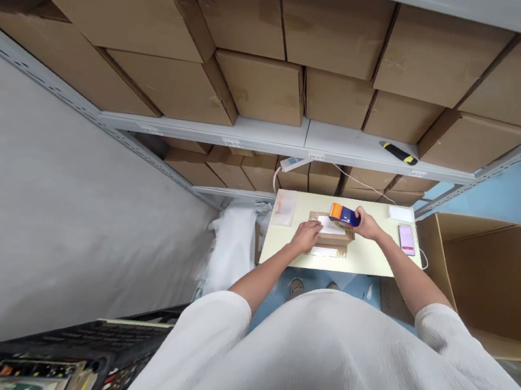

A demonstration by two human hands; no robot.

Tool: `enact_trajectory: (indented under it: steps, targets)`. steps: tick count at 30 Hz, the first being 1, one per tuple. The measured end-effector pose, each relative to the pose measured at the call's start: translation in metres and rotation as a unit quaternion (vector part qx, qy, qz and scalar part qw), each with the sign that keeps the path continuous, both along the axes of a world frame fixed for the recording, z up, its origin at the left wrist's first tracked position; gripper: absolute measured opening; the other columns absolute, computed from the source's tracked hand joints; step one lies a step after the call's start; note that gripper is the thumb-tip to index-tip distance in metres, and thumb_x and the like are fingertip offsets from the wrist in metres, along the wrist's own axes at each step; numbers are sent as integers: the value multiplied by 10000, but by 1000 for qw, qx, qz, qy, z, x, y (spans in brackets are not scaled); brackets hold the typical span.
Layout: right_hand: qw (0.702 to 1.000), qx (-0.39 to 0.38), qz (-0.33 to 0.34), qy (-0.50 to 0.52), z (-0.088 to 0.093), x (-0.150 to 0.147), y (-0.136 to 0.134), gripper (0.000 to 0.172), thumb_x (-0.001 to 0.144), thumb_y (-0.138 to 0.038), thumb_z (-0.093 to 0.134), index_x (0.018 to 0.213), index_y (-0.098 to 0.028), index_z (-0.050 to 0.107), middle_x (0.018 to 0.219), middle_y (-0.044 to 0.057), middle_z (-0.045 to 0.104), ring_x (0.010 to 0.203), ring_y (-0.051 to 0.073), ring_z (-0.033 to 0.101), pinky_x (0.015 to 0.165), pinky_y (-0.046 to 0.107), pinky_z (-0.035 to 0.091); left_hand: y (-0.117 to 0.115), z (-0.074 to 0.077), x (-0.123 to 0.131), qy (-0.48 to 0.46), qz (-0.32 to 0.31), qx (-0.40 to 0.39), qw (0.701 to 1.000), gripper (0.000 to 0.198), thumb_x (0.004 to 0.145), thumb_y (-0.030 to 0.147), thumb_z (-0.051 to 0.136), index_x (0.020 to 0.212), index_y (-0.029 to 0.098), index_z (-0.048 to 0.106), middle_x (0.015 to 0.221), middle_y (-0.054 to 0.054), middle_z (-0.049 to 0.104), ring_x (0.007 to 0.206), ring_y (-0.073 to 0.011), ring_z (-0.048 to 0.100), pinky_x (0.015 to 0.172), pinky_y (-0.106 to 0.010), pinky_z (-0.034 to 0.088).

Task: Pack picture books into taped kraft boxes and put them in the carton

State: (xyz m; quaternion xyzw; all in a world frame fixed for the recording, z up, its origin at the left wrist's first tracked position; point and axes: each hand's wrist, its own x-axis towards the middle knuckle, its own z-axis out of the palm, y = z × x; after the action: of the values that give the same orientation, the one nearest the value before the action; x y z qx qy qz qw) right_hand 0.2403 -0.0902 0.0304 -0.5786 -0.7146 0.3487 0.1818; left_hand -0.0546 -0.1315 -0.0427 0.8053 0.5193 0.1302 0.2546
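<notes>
On the pale yellow table [369, 258] stands a small cardboard box [332, 239] with a white paper [332, 225] on its top. My right hand [365, 224] is wrapped round a blue and orange tape dispenser [345, 215], held over the right part of the box. The fingers of my left hand [307, 235] lie stretched out on the box's left side, at the edge of the paper. Another flat piece with a white label and shiny tape [328, 252] shows at the near side of the box.
A phone [406, 240] and a white pad [400, 214] lie at the table's right. A large open carton [479, 282] stands beyond. Shelves of cardboard boxes [257, 89] rise in front, a utility knife [398, 153] on one. White packing material [234, 237] is left; a black crate [48, 346] sits behind-left.
</notes>
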Motion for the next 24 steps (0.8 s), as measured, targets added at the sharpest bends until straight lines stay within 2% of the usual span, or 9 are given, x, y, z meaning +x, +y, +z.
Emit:
enact_trajectory:
  steps: [2,4,6,8,11,13,19,24]
  targets:
    - [1000,-2,5,-3,0,3,0,639,688,-612,827,964,-308,337,850,-70,582,728,164,454,666,281,410,8,6,0,-55,56,-19,997,385,1012,165,594,1334,261,783,1458,-101,758,1397,-295,678,1230,-484,501]
    - [1000,-3,6,-2,-1,4,0,621,693,-593,817,967,-308,339,859,-67,583,733,165,461,671,284,415,18,13,2,-141,141,-40,979,341,1033,191,574,1297,234,785,1388,-108,788,1315,-280,722,1189,-455,537]
    - [1000,-3,5,2,-2,4,-1,602,695,-565,811,971,-308,342,872,-63,585,744,167,470,678,285,421,30,21,5,-241,216,-79,943,280,1036,222,589,1239,224,782,1278,-102,818,1185,-253,769,1095,-409,592]
    - [1000,-2,7,5,-3,3,-1,592,699,-543,808,976,-307,341,886,-58,591,754,168,478,688,286,427,41,28,9,-320,259,-141,900,187,1004,251,660,1154,219,767,1143,-90,834,1035,-229,796,980,-373,627]
    - [1000,0,7,6,-5,4,-2,590,718,-547,808,983,-307,338,892,-55,597,755,169,470,693,287,426,51,36,17,-396,281,-195,852,170,929,293,782,1069,210,732,998,-76,827,895,-207,792,877,-347,630]
    - [1000,-1,6,2,-7,4,-2,589,729,-548,810,984,-307,338,887,-54,599,757,169,466,696,286,423,53,40,23,-416,288,-211,836,237,879,308,841,1051,208,711,935,-66,816,858,-205,786,835,-337,622]
    - [1000,7,12,-1,-10,5,-2,564,738,-524,791,988,-305,336,896,-51,601,755,168,461,695,287,415,55,49,34,-405,305,-250,825,363,794,304,920,1045,208,676,940,-85,816,907,-252,803,832,-375,607]
    - [1000,9,12,5,-13,6,-2,556,736,-501,786,990,-305,333,882,-54,593,755,171,455,688,282,408,58,54,39,-411,322,-280,805,377,749,174,921,997,217,641,883,-58,803,884,-236,800,833,-357,583]
